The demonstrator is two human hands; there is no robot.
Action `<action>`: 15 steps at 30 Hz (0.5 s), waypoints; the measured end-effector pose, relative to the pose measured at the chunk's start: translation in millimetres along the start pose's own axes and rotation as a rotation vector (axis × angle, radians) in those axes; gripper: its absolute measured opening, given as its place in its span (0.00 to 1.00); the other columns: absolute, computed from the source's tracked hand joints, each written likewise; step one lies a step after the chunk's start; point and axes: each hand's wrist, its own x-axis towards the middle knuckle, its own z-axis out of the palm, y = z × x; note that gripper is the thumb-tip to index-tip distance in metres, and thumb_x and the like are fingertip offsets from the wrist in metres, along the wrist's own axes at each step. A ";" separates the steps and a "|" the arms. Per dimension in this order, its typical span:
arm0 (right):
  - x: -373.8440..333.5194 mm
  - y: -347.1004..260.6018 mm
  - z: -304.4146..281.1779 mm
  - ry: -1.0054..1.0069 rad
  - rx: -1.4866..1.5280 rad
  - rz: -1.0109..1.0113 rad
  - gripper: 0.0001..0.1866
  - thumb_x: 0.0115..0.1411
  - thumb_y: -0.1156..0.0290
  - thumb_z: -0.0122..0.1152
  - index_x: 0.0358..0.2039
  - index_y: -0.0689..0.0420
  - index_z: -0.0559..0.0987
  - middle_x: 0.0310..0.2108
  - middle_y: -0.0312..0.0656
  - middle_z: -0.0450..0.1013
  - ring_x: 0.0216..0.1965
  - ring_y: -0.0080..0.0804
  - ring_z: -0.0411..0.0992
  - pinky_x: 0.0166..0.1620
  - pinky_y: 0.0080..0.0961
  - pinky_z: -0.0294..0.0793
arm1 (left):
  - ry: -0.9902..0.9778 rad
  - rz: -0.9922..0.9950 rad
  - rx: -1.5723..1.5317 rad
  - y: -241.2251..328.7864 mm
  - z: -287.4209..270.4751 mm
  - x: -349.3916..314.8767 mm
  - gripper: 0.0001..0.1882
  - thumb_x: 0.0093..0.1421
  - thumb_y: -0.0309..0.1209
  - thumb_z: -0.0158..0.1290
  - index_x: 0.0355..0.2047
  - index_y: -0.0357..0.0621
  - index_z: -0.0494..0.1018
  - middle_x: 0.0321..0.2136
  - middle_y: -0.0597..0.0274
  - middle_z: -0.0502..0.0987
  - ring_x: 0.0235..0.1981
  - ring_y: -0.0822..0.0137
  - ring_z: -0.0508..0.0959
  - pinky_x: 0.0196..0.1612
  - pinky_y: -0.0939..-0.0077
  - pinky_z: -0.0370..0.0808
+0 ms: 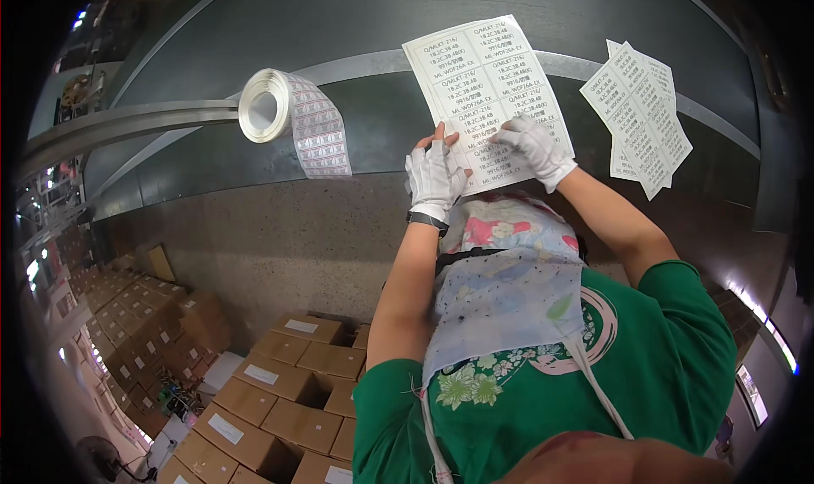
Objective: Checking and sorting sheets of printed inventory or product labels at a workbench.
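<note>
A white sheet of printed labels lies across the dark worktable, its near edge reaching towards my waist. My left hand, in a white glove with bare fingertips, grips the sheet's lower left edge. On the lower right part of the same sheet rests my right hand, also gloved, with its fingers bent and drawn together over the print. Whatever is between those fingertips, if anything, is too small to make out. A black band circles my left wrist.
Several similar label sheets overlap on the table at the right. To the left, a roll of small printed stickers sits at the end of a metal bar, its strip hanging down. Stacked cardboard boxes stand below on the left.
</note>
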 end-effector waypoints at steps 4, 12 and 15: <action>-18.6 32.9 -21.9 0.111 -0.062 0.003 0.21 0.36 0.82 0.61 0.34 0.48 0.81 0.32 0.36 0.72 0.37 0.38 0.71 0.39 0.29 0.73 | -0.002 -0.001 0.025 -3.8 5.1 0.0 0.50 0.38 0.34 0.65 0.63 0.48 0.53 0.48 0.75 0.76 0.53 0.56 0.63 0.58 0.62 0.55; -47.6 69.9 -77.7 0.138 -0.145 0.052 0.23 0.37 0.87 0.59 0.35 0.51 0.79 0.31 0.39 0.71 0.34 0.40 0.70 0.38 0.31 0.71 | -0.027 0.013 0.075 -7.1 5.9 -0.3 0.51 0.37 0.37 0.66 0.62 0.44 0.54 0.50 0.73 0.74 0.52 0.54 0.64 0.57 0.63 0.58; -48.1 64.9 -86.0 0.137 0.017 0.335 0.18 0.41 0.85 0.59 0.34 0.52 0.78 0.30 0.42 0.71 0.36 0.42 0.71 0.41 0.32 0.71 | -0.037 0.006 0.090 -7.6 6.5 -0.8 0.52 0.37 0.36 0.66 0.62 0.44 0.53 0.51 0.73 0.74 0.52 0.54 0.64 0.58 0.64 0.58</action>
